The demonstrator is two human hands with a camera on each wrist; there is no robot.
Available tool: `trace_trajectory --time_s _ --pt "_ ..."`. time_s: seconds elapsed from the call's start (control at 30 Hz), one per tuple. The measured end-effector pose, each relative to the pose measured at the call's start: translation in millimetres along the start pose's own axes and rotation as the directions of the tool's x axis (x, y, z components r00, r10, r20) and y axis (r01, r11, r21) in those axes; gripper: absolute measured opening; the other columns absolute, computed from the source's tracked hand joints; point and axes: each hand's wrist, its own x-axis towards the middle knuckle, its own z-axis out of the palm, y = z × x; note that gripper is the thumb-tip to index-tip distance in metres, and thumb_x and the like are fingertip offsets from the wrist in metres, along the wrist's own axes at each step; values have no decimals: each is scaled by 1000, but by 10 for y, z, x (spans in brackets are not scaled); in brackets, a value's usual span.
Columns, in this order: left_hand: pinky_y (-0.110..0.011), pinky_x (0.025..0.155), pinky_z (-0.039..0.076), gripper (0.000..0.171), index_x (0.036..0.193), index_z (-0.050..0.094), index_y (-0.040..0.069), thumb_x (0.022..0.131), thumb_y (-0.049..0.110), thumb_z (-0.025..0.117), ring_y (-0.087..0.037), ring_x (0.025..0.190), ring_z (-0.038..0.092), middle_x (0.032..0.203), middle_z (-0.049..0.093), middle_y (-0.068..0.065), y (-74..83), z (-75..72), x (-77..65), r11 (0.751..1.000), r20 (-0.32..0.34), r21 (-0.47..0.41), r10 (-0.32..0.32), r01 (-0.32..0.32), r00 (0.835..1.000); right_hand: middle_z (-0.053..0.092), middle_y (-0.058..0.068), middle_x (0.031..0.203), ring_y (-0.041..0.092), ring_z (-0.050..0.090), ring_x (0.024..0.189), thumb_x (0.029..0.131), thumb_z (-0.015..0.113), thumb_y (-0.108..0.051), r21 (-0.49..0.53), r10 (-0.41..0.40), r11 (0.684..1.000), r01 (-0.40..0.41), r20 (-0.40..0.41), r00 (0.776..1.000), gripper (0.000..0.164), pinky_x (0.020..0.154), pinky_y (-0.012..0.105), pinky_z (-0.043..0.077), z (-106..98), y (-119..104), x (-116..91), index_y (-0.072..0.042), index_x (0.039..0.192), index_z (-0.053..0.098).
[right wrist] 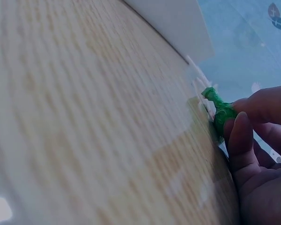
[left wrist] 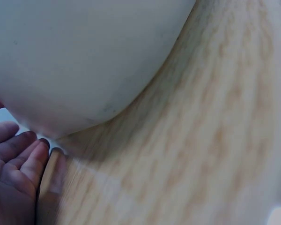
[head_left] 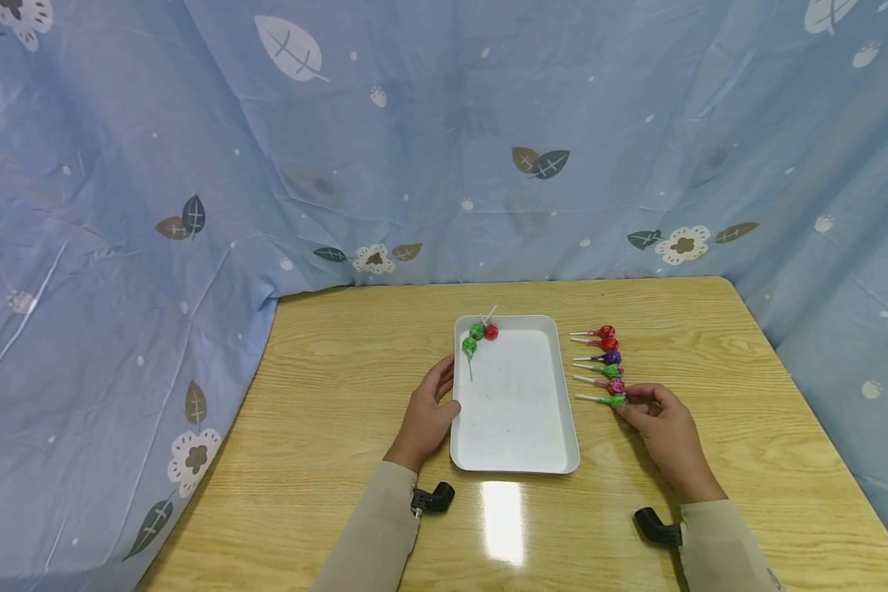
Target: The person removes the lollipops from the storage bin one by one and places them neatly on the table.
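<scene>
My right hand (head_left: 669,432) pinches the candy end of a green-wrapped lollipop (right wrist: 223,115) between thumb and fingertips, close over the table. In the head view it is the nearest of a column of several lollipops, their white sticks pointing left. Just beyond it lie a pink-purple lollipop (head_left: 615,386), another green one (head_left: 611,372), a dark purple one (head_left: 611,358) and red ones (head_left: 609,344). My left hand (head_left: 423,419) holds the left side of a white tray (head_left: 518,411), thumb at the rim and fingers along the outer wall.
Inside the tray's far left corner are two green lollipops (head_left: 469,345) and a red one (head_left: 492,331); one stick crosses the far rim. The wooden table (head_left: 340,378) ends at a blue patterned curtain (head_left: 429,148) behind and at the sides. Each wrist wears a black camera mount (head_left: 435,498).
</scene>
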Motion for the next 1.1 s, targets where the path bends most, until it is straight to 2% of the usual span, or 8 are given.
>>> trace_trajectory --time_s 0.57,0.87,1.1 --pt "-42 119 43 83 169 39 9 89 -9 53 -27 145 52 162 50 -13 0 7 4 1000 -3 -2 14 -14 1000 63 24 133 6 63 92 107 70 -13 20 -3 1000 3 -2 1000 39 71 22 58 -6 -13 -10 8 138 60" --pt "-39 119 44 82 169 39 10 90 -9 53 -25 144 53 162 51 -12 -12 8 8 1000 -6 7 12 -12 1000 63 21 129 8 62 92 108 70 -19 -3 -6 1000 6 -13 1000 39 69 23 57 -40 -60 -31 6 137 62" --pt "-42 119 44 83 169 40 11 90 -10 54 -26 145 52 162 51 -12 -1 7 4 1000 -6 -1 18 -18 1000 67 15 117 9 64 89 109 69 -18 5 -13 1000 13 -26 1000 38 66 25 58 -74 -93 -30 6 137 61"
